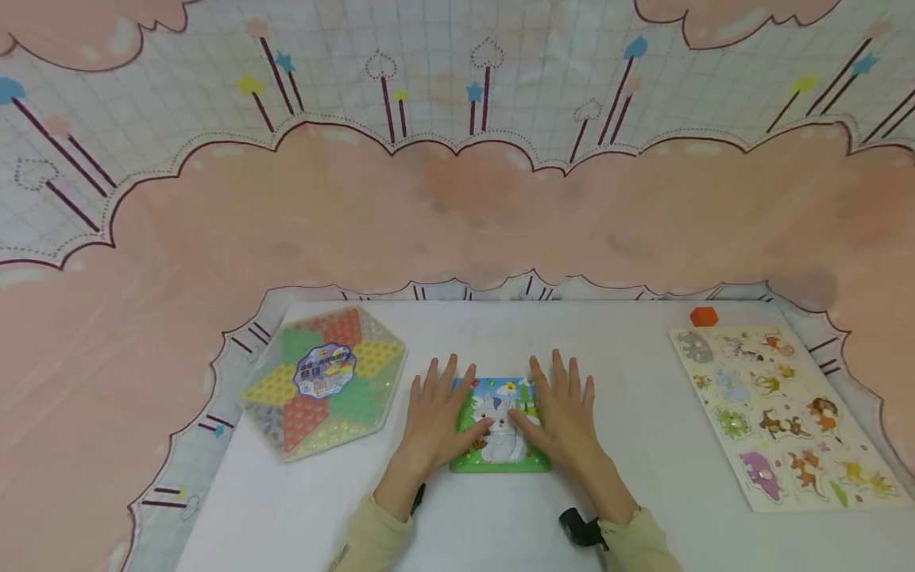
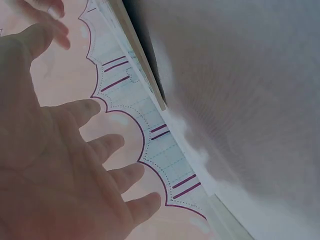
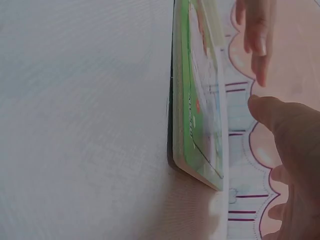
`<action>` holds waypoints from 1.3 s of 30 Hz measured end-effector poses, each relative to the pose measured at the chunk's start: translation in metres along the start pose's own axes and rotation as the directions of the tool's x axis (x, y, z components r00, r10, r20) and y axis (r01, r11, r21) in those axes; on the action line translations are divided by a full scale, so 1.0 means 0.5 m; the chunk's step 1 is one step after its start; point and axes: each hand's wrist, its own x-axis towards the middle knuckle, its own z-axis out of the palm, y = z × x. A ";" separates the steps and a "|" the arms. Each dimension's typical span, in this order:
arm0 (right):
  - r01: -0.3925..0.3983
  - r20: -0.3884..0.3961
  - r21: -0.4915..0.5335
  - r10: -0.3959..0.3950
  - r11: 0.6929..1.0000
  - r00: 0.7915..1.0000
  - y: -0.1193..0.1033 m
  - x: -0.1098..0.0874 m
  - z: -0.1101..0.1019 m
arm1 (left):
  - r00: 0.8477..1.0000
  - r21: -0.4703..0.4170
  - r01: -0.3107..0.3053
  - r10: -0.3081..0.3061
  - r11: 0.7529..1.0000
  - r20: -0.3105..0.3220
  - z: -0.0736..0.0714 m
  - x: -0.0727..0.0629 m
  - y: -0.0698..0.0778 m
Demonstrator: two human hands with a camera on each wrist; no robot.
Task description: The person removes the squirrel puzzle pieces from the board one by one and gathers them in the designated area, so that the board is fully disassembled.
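Observation:
A small green-bordered picture board (image 1: 500,457) with a white cartoon animal lies flat on the white table, between my two hands. My left hand (image 1: 432,421) is over its left side, fingers spread and straight, thumb pointing inward. Over the right side is my right hand (image 1: 568,413), its fingers spread too. Both wrist views show a gap between the palms and the table, with neither hand holding anything. From the right wrist, the board (image 3: 192,125) appears edge-on, with my right hand (image 3: 297,165) apart from it. Part of the board is hidden under the fingers in the head view.
To the left lies a hexagonal wrapped set (image 1: 379,409) of coloured triangular groups with a purple label. A cream animal puzzle board (image 1: 775,445) lies at the right, an orange hexagonal piece (image 1: 704,317) by its far edge. A patterned cloth (image 1: 457,214) hangs behind the table.

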 end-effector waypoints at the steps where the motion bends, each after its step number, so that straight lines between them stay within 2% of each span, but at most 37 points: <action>1: 0.002 -0.004 0.005 -0.002 1.000 1.000 0.001 0.001 -0.001 | 1.000 -0.022 -0.007 0.007 1.000 0.005 0.000 0.001 -0.002; 7: -0.009 0.033 0.036 0.007 0.999 0.999 0.001 0.002 -0.003 | 0.996 -0.124 -0.059 0.067 0.990 0.058 0.000 0.003 -0.014; 13: -0.018 0.042 0.068 0.015 0.998 0.999 0.006 -0.002 -0.003 | 0.990 -0.150 -0.100 0.113 0.984 0.083 0.001 0.005 -0.020; 24: -0.017 0.038 0.109 0.013 0.994 0.999 0.009 0.007 0.000 | 0.979 -0.175 -0.113 0.139 0.978 0.147 0.005 0.003 -0.033; 30: -0.019 0.065 0.163 0.008 0.986 0.998 -0.002 0.016 -0.003 | 0.979 -0.203 -0.117 0.148 0.972 0.142 -0.001 -0.004 -0.041; 39: -0.035 0.075 0.184 0.022 0.982 0.997 0.005 0.018 -0.005 | 0.971 -0.227 -0.153 0.189 0.962 0.147 0.000 -0.001 -0.034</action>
